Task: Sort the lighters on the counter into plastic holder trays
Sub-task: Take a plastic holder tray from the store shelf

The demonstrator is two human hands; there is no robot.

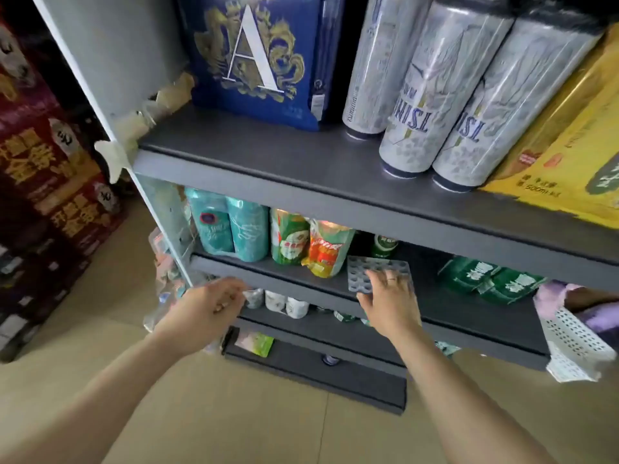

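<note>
A grey plastic holder tray (368, 267) with rows of round sockets lies on the second grey shelf (469, 313). My right hand (390, 299) reaches onto that shelf; its fingers lie over the tray's near right part and the thumb sits at the tray's front edge. My left hand (211, 304) hovers in front of the shelf edge lower down, fingers loosely curled, holding nothing. No lighters show in this view.
Packs of beer cans (234, 226) and bags (326, 247) stand at the back of the second shelf, green packs (495, 279) to its right. Tall silver cans (432, 85) and a blue box (258, 58) fill the top shelf. A white perforated basket (572, 343) hangs at right. Red cartons (50, 182) are stacked left.
</note>
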